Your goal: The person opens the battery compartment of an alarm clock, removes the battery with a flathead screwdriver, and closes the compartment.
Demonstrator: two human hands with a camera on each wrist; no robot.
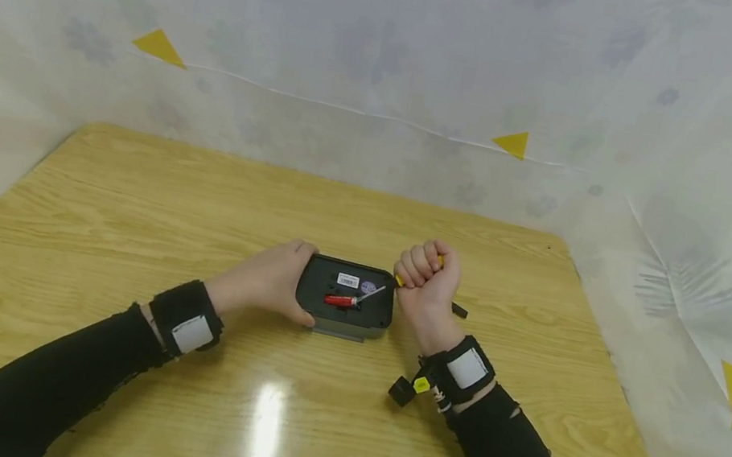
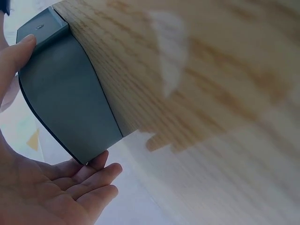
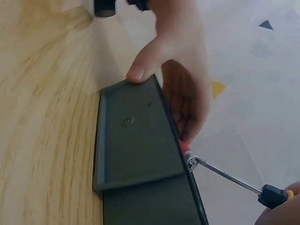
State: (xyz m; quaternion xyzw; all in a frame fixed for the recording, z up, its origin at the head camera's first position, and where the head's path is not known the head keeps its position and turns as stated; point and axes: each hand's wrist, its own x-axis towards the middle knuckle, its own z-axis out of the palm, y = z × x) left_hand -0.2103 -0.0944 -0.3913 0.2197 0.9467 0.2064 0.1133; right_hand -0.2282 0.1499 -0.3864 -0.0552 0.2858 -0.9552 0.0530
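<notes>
We have the dark box (image 1: 374,317) on the table (image 1: 268,448), mid-scene, between both hands. Left hand (image 1: 271,277) grasps its left end, thumb on the near wall; the left wrist view adds other fingers loosely bent at the far corner. Right hand (image 1: 427,287) is clenched around the screwdriver (image 3: 229,176), just right of the box.

Head view gives us the upper face: white label (image 1: 348,280), purple sticker (image 1: 368,288) and red piece (image 1: 338,300). Both wrist views miss the label and sticker, but the right one shows a silver loop (image 3: 192,162) beside the red piece, right where the shaft ends (contact likely, we can't be sure). It also shows the near wall's lip and a round mark, too fine to read in the head view.

Most of the screwdriver's yellow-and-black handle is hidden in the right fist, and the right wrist view cuts that hand off at the corner. Label text is too small for us. A black bit (image 1: 459,310) right of the fist: can't identify it. The box shows no opening, so its contents are out of our sight; the red piece lies on its upper face.
</notes>
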